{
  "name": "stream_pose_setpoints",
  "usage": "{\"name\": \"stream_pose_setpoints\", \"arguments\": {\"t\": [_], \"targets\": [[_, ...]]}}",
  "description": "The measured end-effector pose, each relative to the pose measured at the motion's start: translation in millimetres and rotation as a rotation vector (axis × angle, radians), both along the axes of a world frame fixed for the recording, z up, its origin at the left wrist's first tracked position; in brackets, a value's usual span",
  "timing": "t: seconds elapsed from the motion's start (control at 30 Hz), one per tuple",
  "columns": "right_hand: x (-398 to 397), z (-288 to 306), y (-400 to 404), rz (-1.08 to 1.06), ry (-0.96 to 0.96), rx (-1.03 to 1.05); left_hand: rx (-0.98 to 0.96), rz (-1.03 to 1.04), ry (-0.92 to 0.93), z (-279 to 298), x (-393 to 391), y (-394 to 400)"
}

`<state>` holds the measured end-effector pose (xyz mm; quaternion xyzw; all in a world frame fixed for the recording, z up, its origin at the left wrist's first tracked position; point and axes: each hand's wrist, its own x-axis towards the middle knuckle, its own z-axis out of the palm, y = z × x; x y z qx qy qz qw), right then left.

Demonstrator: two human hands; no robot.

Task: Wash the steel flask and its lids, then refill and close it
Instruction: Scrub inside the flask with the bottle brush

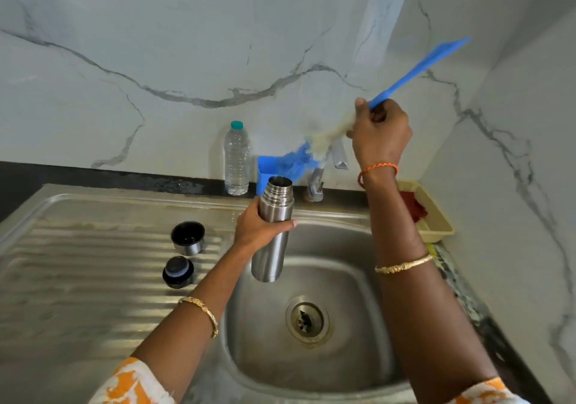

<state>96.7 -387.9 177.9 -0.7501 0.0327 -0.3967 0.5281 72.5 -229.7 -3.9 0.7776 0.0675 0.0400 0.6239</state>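
Steel, smooth and likely wet, so we judge the flask (273, 229) slippery: we would keep hold at the mid-body, just under the ribbed neck, where our left hand (260, 227) is wrapped round it now. It looks rigid and hard to dent, and light if empty. We hold it upright, mouth open, above the sink (352, 279), just left of the drain (307, 318).

Our right hand (380, 134) is raised well above the flask, fingers clenched on the blue handle of a brush (314, 149). Its blue and whitish bristles hang just above and right of the flask's mouth, not yet inside.

Two lids wait left of the flask on the ribbed drainboard: a cup (188, 237) lying mouth up, and a stopper (178, 272) nearer us.

The bristles are blurred. The tap (316, 182) behind the flask is partly covered by brush and wrist, and we cannot tell whether water runs. The flask's inside is dark, so we cannot say whether it holds anything.
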Motion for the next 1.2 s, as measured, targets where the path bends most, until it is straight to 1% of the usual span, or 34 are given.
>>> {"name": "stream_pose_setpoints", "arguments": {"t": [0.07, 0.17, 0.27, 0.37, 0.5, 0.63, 0.83, 0.93, 1.07, 1.13, 1.2], "targets": [[-18, 2, -21, -0.044, -0.013, 0.060, 0.024, -0.020, -0.008, 1, -4, -5], [-41, 3, -53, -0.087, 0.018, 0.151, 0.057, -0.043, -0.015, -1, -13, -15], [-57, -3, -81, -0.060, 0.043, 0.284, 0.108, -0.079, -0.007, -6, -17, -25], [-71, -19, -101, -0.038, 0.145, 0.396, 0.204, -0.147, -0.036, -12, -23, -32], [-84, -53, -121, -0.080, 0.289, 0.397, 0.335, -0.240, -0.092, -24, -30, -45], [-98, -68, -134, 0.004, 0.340, 0.466, 0.389, -0.281, -0.066, -33, -35, -46], [-105, -93, -140, -0.055, 0.334, 0.489, 0.494, -0.347, -0.081, -37, -42, -42], [-101, -96, -137, -0.071, 0.325, 0.516, 0.548, -0.340, -0.065, -38, -44, -42], [-94, -105, -126, -0.177, 0.299, 0.487, 0.606, -0.324, -0.035, -40, -47, -42], [-94, -107, -122, -0.157, 0.296, 0.532, 0.588, -0.307, -0.020, -42, -48, -40], [-93, -108, -119, -0.054, 0.307, 0.605, 0.559, -0.278, -0.002, -43, -49, -37]]}}
